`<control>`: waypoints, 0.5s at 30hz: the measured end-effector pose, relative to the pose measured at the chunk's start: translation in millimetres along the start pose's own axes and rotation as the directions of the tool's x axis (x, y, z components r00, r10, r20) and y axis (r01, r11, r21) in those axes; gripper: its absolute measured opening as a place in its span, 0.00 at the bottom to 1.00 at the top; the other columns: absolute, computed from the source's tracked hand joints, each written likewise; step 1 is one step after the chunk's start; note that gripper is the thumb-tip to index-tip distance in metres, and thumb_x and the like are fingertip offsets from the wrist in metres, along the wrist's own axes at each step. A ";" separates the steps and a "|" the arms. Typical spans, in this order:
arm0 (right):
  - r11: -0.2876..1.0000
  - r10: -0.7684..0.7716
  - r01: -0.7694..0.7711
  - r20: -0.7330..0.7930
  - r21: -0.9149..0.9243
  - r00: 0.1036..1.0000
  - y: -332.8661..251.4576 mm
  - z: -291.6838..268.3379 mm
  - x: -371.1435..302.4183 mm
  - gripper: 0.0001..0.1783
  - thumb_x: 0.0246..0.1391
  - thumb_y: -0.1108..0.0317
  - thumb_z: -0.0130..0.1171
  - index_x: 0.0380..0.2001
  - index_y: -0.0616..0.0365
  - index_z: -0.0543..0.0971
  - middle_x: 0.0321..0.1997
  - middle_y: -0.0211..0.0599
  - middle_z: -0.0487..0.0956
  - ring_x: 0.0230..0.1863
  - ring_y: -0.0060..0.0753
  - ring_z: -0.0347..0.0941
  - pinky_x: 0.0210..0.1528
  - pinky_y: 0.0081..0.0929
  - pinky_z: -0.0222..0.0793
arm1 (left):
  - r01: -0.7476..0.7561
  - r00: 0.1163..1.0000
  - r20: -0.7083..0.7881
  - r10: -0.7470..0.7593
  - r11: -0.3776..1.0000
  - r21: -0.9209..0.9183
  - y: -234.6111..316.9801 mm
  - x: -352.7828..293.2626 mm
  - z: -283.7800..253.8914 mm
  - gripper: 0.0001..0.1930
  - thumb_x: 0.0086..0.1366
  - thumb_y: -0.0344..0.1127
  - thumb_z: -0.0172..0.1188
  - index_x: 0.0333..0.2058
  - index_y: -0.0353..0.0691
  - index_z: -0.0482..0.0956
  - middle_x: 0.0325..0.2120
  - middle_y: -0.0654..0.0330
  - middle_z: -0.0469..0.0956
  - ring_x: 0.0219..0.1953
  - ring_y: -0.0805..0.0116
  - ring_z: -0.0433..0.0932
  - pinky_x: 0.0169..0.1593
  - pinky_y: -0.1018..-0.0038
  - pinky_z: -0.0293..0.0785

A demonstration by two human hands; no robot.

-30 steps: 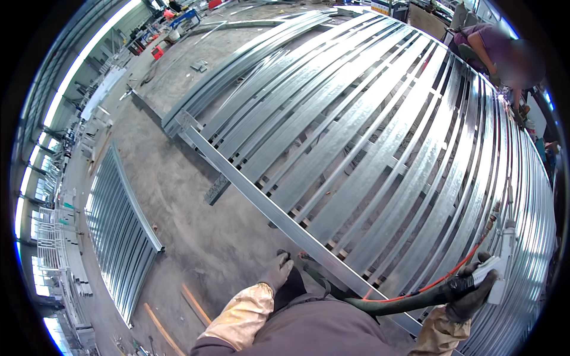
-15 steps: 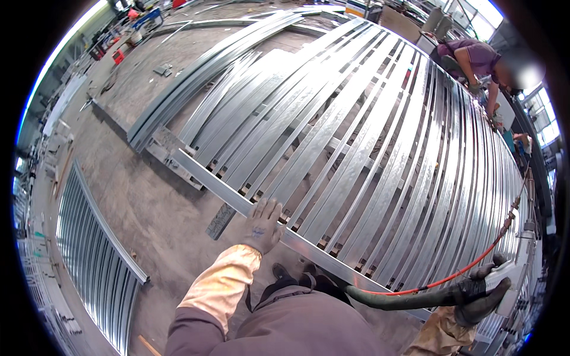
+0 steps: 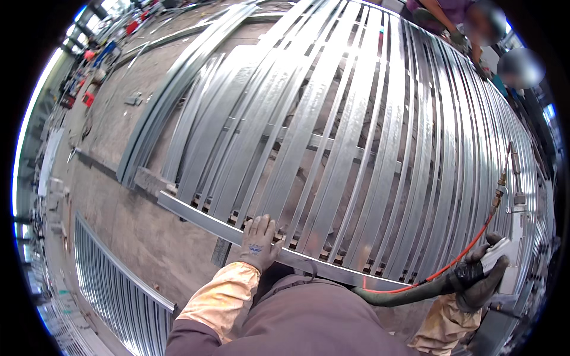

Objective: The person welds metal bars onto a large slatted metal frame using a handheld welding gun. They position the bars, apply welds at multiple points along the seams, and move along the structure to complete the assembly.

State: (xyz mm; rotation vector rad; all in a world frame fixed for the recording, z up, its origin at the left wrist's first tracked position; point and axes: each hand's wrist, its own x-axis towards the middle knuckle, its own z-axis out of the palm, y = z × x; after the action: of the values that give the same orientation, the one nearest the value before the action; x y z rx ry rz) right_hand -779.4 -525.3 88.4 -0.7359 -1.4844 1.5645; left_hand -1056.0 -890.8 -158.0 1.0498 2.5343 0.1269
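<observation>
My gloved left hand (image 3: 259, 246) lies on the near edge rail (image 3: 202, 221) of a large panel of parallel galvanized metal slats (image 3: 291, 196). Its fingers are stretched forward, holding nothing. At the right, my gloved right hand (image 3: 487, 282) is wrapped around the white handle of a welding gun (image 3: 518, 237), whose slim nozzle points away from me over the slats. An orange-red hose (image 3: 460, 256) with brass fittings runs to the gun, and a thick green sleeved cable (image 3: 404, 295) trails from my right hand along the near rail.
Long metal channels (image 3: 160, 107) lie beside the panel's left side. A smaller ribbed metal panel (image 3: 119, 285) rests on the floor at lower left. At the far right, another person's arms (image 3: 442, 12) reach over the panel's far edge. Clutter lines the far left.
My view has shifted and my body is closer to the near rail. My left hand stays on the rail; my right hand keeps its grip on the welding gun.
</observation>
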 end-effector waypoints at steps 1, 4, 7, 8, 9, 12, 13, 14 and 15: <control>1.000 0.005 -0.005 -0.007 -0.005 1.000 3.0 1.3 -1.1 0.32 0.73 0.42 0.44 0.59 0.64 0.68 0.28 0.33 0.76 0.29 0.24 0.76 0.26 0.22 0.76 | -0.115 0.993 -0.012 0.115 0.989 -0.093 1.2 14.0 -3.9 0.38 0.66 0.49 0.63 0.71 0.44 0.62 0.73 0.52 0.57 0.76 0.51 0.50 0.77 0.52 0.42; 0.996 -0.031 0.021 -0.119 -0.090 0.992 -2.3 12.4 -13.5 0.32 0.73 0.43 0.44 0.58 0.64 0.68 0.28 0.33 0.76 0.29 0.23 0.76 0.27 0.22 0.77 | -0.556 0.830 -0.080 0.552 0.829 -0.062 41.5 68.9 -1.7 0.36 0.68 0.48 0.60 0.71 0.46 0.61 0.73 0.53 0.56 0.77 0.52 0.49 0.78 0.53 0.41; 0.968 -0.083 0.033 -0.190 -0.248 0.978 -2.6 36.1 -35.2 0.31 0.72 0.44 0.45 0.57 0.63 0.69 0.28 0.33 0.76 0.30 0.23 0.76 0.27 0.22 0.77 | -0.630 0.776 0.008 0.631 0.776 -0.023 61.0 115.8 6.8 0.36 0.70 0.49 0.57 0.72 0.45 0.58 0.75 0.54 0.54 0.78 0.53 0.47 0.78 0.53 0.40; 0.963 -0.129 0.057 -0.263 -0.265 0.956 -5.9 53.3 -44.4 0.30 0.72 0.44 0.46 0.55 0.63 0.70 0.28 0.33 0.76 0.28 0.23 0.75 0.27 0.19 0.74 | -0.648 0.762 0.009 0.648 0.762 -0.014 60.8 120.7 15.2 0.36 0.71 0.49 0.55 0.73 0.45 0.57 0.75 0.54 0.53 0.78 0.53 0.47 0.78 0.54 0.39; 0.962 -0.154 0.083 -0.267 -0.259 0.951 -11.2 58.8 -55.1 0.30 0.71 0.44 0.46 0.55 0.63 0.71 0.27 0.32 0.76 0.26 0.23 0.74 0.26 0.18 0.72 | -0.663 0.749 0.010 0.663 0.749 -0.005 60.5 121.0 24.6 0.36 0.71 0.50 0.54 0.73 0.45 0.56 0.75 0.54 0.52 0.78 0.53 0.47 0.78 0.54 0.38; 0.969 -0.190 0.111 -0.375 -0.223 0.908 -21.9 80.5 -75.7 0.30 0.70 0.44 0.47 0.55 0.63 0.71 0.26 0.32 0.74 0.24 0.23 0.70 0.25 0.17 0.68 | -0.666 0.746 0.072 0.662 0.743 0.067 57.5 120.8 25.1 0.37 0.72 0.52 0.51 0.74 0.44 0.54 0.76 0.54 0.50 0.78 0.54 0.46 0.79 0.54 0.37; 0.961 -0.205 0.105 -0.409 -0.254 0.889 -35.2 87.4 -81.4 0.30 0.70 0.43 0.46 0.55 0.63 0.70 0.26 0.32 0.74 0.23 0.23 0.70 0.25 0.17 0.67 | -0.666 0.745 0.094 0.660 0.741 0.083 61.7 118.9 23.7 0.38 0.73 0.52 0.51 0.75 0.43 0.53 0.76 0.54 0.49 0.78 0.54 0.46 0.79 0.54 0.37; 0.954 -0.220 0.098 -0.438 -0.284 0.871 -47.7 95.3 -86.5 0.31 0.70 0.43 0.46 0.56 0.63 0.70 0.26 0.32 0.74 0.23 0.23 0.70 0.25 0.17 0.67 | -0.682 0.731 0.084 0.677 0.728 0.063 61.3 117.2 27.3 0.38 0.73 0.52 0.51 0.75 0.43 0.53 0.76 0.54 0.50 0.78 0.54 0.46 0.79 0.54 0.37; 0.940 -0.261 0.117 -0.452 -0.322 0.853 -57.6 106.3 -92.1 0.32 0.69 0.42 0.46 0.57 0.63 0.69 0.26 0.31 0.74 0.24 0.22 0.70 0.25 0.17 0.66 | -0.695 0.718 0.073 0.692 0.717 0.042 60.4 117.0 35.2 0.38 0.72 0.51 0.52 0.74 0.43 0.53 0.76 0.53 0.50 0.78 0.54 0.46 0.79 0.54 0.37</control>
State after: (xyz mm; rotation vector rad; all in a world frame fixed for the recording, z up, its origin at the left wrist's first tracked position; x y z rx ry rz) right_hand -816.8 -660.6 146.7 -1.0281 -1.3532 0.9256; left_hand -1077.5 -768.4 -214.1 1.9642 1.9657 0.2146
